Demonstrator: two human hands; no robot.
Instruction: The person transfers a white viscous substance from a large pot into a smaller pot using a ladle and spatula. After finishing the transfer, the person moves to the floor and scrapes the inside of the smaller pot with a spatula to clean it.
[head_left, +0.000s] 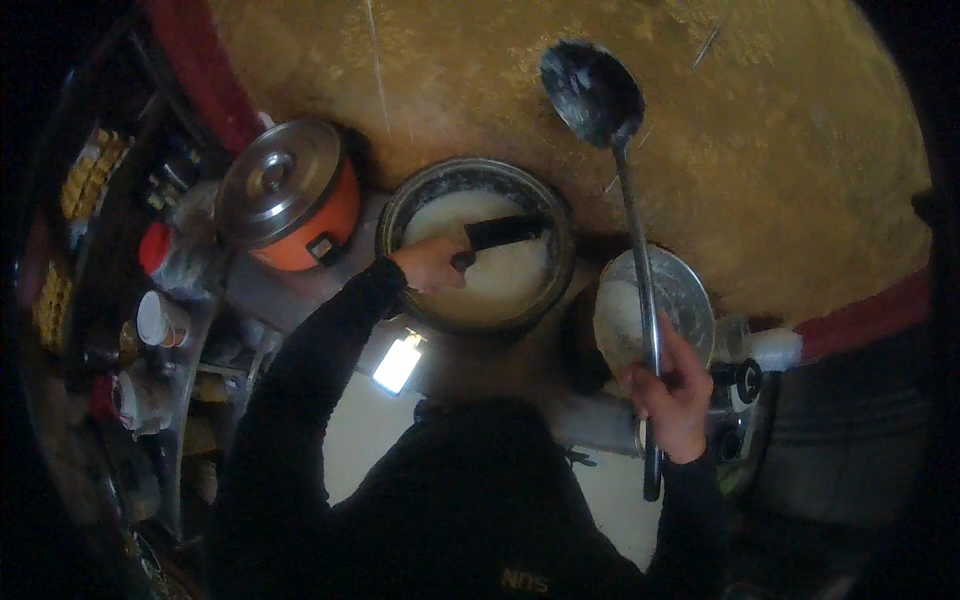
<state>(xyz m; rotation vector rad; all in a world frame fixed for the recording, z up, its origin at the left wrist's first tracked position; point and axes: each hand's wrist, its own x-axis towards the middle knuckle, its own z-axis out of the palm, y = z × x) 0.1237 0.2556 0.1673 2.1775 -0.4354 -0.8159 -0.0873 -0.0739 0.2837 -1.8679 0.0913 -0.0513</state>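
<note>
My left hand (435, 265) reaches over a large round pot (555, 289) and grips a dark tool with a broad, flat head (506, 231). A whitish food (514, 266) fills much of the pot; whether the tool touches it, I cannot tell. To the right, my right hand (675, 386) is closed around the handle of a long metal ladle (643, 285). The ladle's dark bowl points away from me, with pale residue on it. Beneath the handle stands a metal basin (701, 300) with a whitish mass inside, partly hidden by my hand and the ladle.
Left of the pot is an orange rice cooker (319, 214) with its metal lid on. A lit phone-like screen (397, 365) lies near the pot. A paper cup (161, 319), a red-lidded jar (155, 247) and egg trays (94, 176) crowd the left. A stained wall (465, 90) rises behind.
</note>
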